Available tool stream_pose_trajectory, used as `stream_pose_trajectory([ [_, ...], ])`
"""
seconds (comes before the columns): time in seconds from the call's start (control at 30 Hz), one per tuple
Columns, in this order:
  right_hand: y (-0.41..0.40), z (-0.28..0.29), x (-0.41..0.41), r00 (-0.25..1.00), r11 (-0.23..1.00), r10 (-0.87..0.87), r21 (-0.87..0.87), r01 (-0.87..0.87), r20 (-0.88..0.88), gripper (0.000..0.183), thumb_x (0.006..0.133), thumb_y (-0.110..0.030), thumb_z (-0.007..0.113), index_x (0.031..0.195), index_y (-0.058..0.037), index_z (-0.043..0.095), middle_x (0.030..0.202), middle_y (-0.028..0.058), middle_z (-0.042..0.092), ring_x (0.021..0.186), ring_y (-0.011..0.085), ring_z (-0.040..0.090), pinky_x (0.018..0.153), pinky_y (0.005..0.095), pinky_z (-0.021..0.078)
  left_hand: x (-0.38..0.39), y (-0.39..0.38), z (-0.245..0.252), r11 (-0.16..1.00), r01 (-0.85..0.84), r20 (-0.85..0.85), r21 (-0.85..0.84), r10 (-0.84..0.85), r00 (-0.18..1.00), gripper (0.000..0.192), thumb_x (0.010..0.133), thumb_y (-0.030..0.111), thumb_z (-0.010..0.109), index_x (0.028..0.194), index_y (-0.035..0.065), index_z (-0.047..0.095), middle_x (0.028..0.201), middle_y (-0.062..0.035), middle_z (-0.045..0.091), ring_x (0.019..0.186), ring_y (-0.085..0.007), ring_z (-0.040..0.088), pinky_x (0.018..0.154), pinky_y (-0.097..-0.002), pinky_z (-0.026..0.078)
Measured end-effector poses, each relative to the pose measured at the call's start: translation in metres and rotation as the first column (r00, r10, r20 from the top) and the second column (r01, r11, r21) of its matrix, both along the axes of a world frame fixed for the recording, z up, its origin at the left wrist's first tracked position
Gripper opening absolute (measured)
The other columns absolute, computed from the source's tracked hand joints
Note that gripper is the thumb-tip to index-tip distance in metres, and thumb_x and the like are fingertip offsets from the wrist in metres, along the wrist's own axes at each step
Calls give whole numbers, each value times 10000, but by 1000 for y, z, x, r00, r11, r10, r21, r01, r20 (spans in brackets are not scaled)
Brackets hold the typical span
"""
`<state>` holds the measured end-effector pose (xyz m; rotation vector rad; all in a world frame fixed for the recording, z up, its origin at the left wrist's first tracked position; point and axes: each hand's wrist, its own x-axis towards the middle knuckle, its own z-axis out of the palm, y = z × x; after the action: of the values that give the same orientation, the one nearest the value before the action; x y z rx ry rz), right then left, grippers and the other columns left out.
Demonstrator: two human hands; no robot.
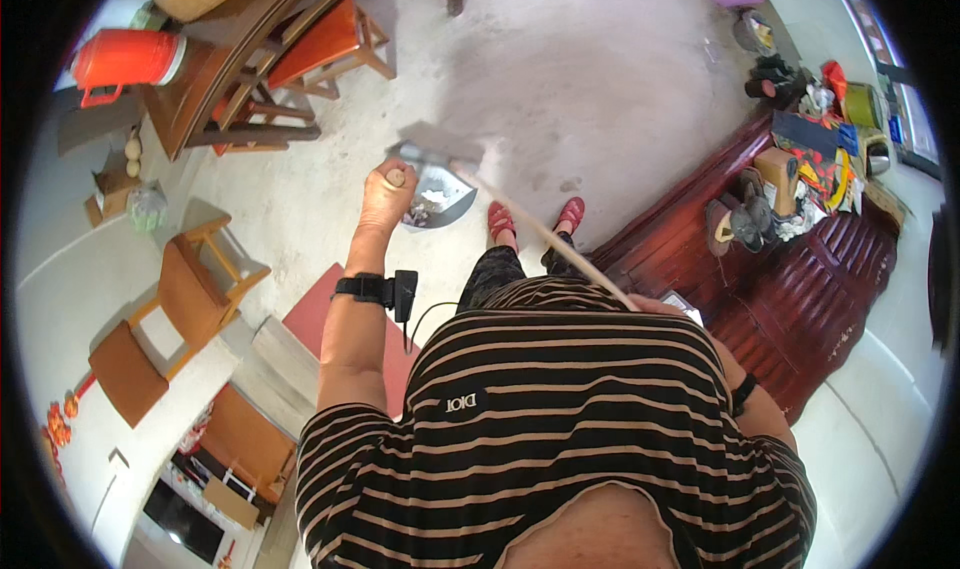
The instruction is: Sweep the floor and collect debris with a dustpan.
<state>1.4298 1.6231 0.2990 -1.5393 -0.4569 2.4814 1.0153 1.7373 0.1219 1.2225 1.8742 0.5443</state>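
Note:
My left hand (388,192) is closed around the wooden handle (396,178) of a dustpan, seen end-on. Below it on the concrete floor lies the grey dustpan (455,214), with pale and dark bits of debris (427,198) inside. In my right hand (660,306), partly hidden by my striped shirt, is a long wooden stick (551,237). It slants down to a greyish, blurred broom head (439,151) at the dustpan's far edge. My feet in red shoes (501,222) stand just right of the dustpan.
A dark red wooden bench (675,269) runs along my right, bearing shoes (739,220), a cardboard box (776,168) and bags. Front left are a wooden table (169,123), a red jug (127,57) and stools (322,40). Brown chairs (191,291) stand at left.

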Motion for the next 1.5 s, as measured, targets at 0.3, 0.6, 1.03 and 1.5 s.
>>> stream_pose_trajectory([
  [0.3, 123, -62, -9, 779, 840, 340, 203, -504, 528, 439, 828, -106, 488, 1264, -128, 446, 628, -18, 425, 433, 76, 386, 365, 231, 336, -61, -88, 15, 966, -254, 33, 42, 253, 967, 139, 816, 122, 576, 795, -12, 612, 705, -80, 628, 660, -131, 579, 615, -267, 467],
  [0.6, 153, -233, -19, 463, 463, 483, 231, -855, 743, 248, 814, -151, 544, 1022, -16, 530, 798, 127, 603, 733, 219, 569, 639, 372, 486, -89, -144, -32, 936, -189, -2, 297, 198, 980, 97, 844, 49, 548, 753, 18, 560, 637, -11, 540, 560, -85, 478, 497, -251, 407],
  [1.03, 58, -88, 2, 569, 511, 810, 305, -804, 142, 456, 835, -105, 498, 1282, -40, 434, 865, 22, 561, 779, 116, 512, 685, 235, 438, -51, -87, -11, 917, -368, 98, 155, 356, 929, 187, 842, 126, 604, 703, 4, 575, 600, 19, 509, 556, -72, 448, 518, -237, 389],
  [1.5, 64, 84, 41, 986, 976, 161, 142, -167, 50, 570, 845, -15, 457, 1388, -87, 297, 647, -61, 454, 456, 20, 427, 385, 150, 329, -86, -231, -1, 692, -722, 685, 23, 515, 515, 145, 900, 136, 542, 981, 16, 559, 1055, -104, 592, 1059, -207, 535, 940, -333, 406],
])
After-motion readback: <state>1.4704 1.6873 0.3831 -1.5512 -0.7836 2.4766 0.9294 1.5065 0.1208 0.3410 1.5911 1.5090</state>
